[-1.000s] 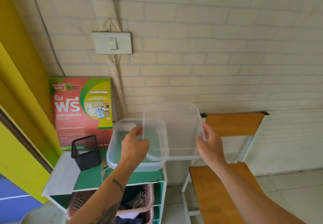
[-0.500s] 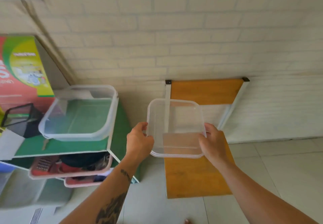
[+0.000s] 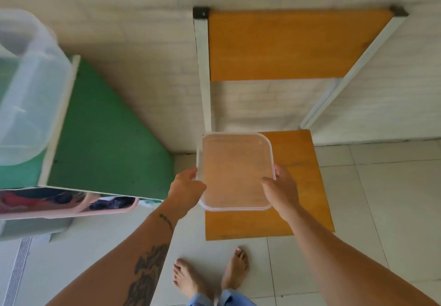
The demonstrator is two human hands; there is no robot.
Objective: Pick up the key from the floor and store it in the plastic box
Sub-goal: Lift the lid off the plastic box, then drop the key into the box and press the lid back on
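Both hands are out in front, and between them sits a clear plastic lid (image 3: 235, 172), held flat over the wooden chair seat (image 3: 298, 219). The left hand (image 3: 185, 192) clamps the lid's left edge, its fingers (image 3: 191, 173) curled up against the rim, thumb side tucked under the near-left corner. The right hand (image 3: 281, 191) takes the right edge, thumb lying on top of the lid and the fingers (image 3: 278, 169) wrapped around the rim behind it; so both sets of fingers are closed on the lid, one per side. The orange seat shows straight through the plastic. Farther off, the chair backrest (image 3: 284, 45) leans against the pale brick wall (image 3: 143, 86). Over at the far left, the plastic box (image 3: 28, 90) stands open on the green shelf unit (image 3: 107, 136), well apart from both hands, blurred at the picture's edge. Below the shelf top, pink baskets (image 3: 71, 206) poke out with dark things inside, too smeared to name. Down near the bottom, two bare feet (image 3: 210, 274) stand on the light floor tiles (image 3: 381, 198). The key is nowhere to be made out in this view.
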